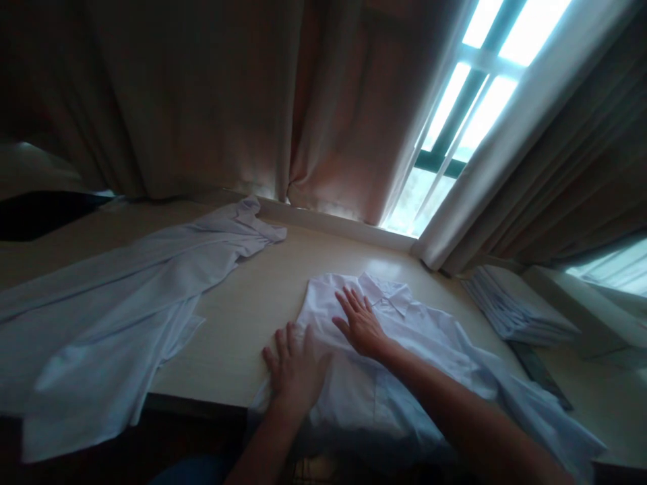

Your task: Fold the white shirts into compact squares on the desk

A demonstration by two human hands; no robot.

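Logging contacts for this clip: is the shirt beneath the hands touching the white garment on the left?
Apart: the head view shows a strip of pale table between the shirt and the white garment.

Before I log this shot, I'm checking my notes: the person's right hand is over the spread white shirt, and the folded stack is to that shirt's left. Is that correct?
Not quite: the head view shows the folded stack to the right of the spread white shirt, not its left. The right hand is indeed over that shirt.
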